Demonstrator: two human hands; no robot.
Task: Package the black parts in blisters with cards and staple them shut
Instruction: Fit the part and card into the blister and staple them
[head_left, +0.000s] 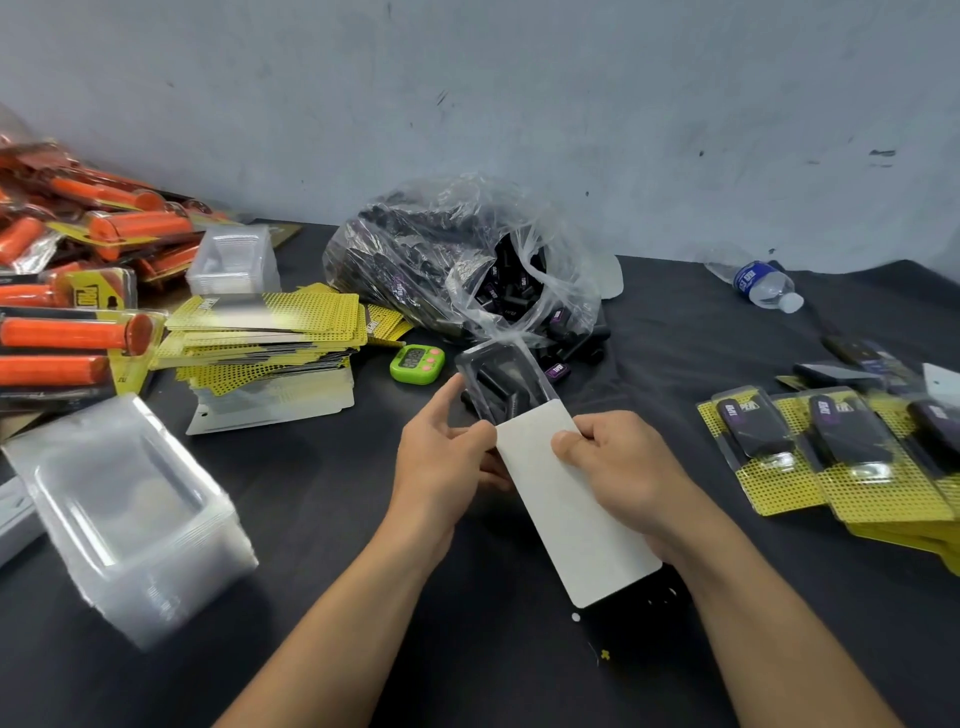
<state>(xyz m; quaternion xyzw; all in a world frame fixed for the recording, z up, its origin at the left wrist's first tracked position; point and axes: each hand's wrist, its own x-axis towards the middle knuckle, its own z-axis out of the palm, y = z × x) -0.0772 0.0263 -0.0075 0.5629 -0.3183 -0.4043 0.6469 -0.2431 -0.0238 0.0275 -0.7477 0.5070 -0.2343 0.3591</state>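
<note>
The left hand (441, 457), nearest, has its fingers (449, 397) clamped on a clear blister (511, 358) holding a black part (496, 392). The right hand (618, 462) pinches a white-backed card (576, 519) partly slid into the blister, above the dark worktop (337, 519). Far left, a stack of empty blisters (130, 519) sits near the front edge, with orange-handled packs (78, 332) and yellow cards (265, 343) behind. A green timer (417, 362) lies just beyond the left hand. The bag of black parts (441, 249) crowds close behind the blister. A water bottle (763, 283) lies far back; finished packs (831, 452) fan out right. Bare cloth shows between the forearms.
</note>
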